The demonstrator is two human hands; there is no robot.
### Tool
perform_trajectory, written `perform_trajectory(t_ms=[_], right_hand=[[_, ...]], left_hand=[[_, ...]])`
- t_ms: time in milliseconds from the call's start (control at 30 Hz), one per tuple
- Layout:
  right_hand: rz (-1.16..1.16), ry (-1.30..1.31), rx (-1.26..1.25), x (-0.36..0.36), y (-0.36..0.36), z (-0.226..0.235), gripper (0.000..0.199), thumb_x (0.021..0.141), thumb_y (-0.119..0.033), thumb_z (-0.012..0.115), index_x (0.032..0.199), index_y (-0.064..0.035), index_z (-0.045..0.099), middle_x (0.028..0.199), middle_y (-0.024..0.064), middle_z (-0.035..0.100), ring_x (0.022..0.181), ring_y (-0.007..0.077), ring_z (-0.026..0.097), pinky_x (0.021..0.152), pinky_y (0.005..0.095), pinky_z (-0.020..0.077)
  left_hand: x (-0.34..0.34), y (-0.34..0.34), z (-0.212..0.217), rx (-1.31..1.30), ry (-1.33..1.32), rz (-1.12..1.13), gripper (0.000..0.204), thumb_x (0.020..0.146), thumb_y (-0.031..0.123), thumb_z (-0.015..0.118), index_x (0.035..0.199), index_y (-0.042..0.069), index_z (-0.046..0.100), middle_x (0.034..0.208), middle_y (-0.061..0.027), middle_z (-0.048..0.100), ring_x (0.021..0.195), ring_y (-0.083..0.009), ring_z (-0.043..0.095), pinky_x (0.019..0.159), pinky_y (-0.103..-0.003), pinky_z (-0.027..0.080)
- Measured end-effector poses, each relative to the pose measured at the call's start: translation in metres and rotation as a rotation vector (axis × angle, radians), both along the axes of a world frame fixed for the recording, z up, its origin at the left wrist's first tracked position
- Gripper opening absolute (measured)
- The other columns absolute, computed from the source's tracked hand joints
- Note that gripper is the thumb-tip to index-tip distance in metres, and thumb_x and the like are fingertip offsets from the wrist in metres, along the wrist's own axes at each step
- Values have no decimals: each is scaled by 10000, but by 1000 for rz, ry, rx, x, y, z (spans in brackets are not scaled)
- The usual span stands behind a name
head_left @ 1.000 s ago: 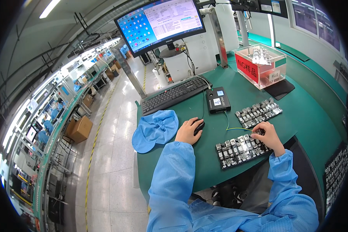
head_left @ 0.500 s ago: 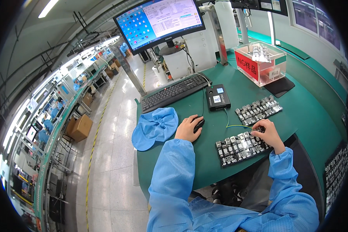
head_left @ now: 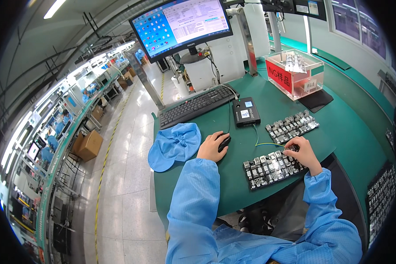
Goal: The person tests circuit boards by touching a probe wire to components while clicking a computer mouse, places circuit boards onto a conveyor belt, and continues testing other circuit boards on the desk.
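Note:
My left hand (head_left: 212, 147) rests curled over a black computer mouse (head_left: 225, 142) on the green-topped table. With bent fingers, my right hand (head_left: 305, 155) pinches the end of a thin green-yellow cable (head_left: 268, 143) at the upper right of the nearer black tray (head_left: 260, 185). Rows of small silvery electronic modules (head_left: 270, 166) fill that tray. My fingers hide the cable's tip, so I cannot tell whether it touches a module. The cable's other end enters a small black box (head_left: 246, 113) with a lit display. Behind my right hand lies another tray of similar modules (head_left: 291, 126).
A blue cap (head_left: 175, 147) lies left of the mouse, below a black keyboard (head_left: 198, 105). A lit monitor (head_left: 180, 28) stands behind. At the back right, a clear box (head_left: 308, 81) with a red label carries modules. Another module tray (head_left: 380, 202) sits at the far right.
The whole view has shifted slightly. Both hands keep their places on the mouse and at the nearer tray.

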State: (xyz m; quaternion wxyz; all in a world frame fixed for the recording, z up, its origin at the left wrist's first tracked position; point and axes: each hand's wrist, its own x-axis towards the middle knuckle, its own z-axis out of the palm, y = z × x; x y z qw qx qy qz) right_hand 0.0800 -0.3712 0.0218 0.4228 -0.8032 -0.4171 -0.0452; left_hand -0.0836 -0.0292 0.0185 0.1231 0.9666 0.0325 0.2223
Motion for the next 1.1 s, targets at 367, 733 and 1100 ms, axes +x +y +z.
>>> perform_trajectory(t_ms=[367,733,1100], right_hand=[[3,-18,8,2,0,-2,202,712,-211,817,825,-76,717,849,41,660,881,232,583,814,354,462],[2,1,8,-1,0,0,198,706,-198,818,824,-71,722,828,46,664,869,235,583,798,354,462],[12,90,-38,2,-1,-1,186,756,-285,795,843,-137,723,883,-7,651,978,217,549,926,362,364]], left_hand=[[1,0,-1,-20,-10,-13,486,844,220,690,1319,190,595,1339,-83,535,1180,-316,548,1016,-400,467],[1,-1,0,-24,-15,-15,480,842,206,688,1313,179,600,1332,-90,541,1173,-320,550,1019,-402,462],[2,-1,-3,-1,-47,2,472,823,197,690,1289,189,613,1316,-76,551,1138,-313,564,985,-402,487]])
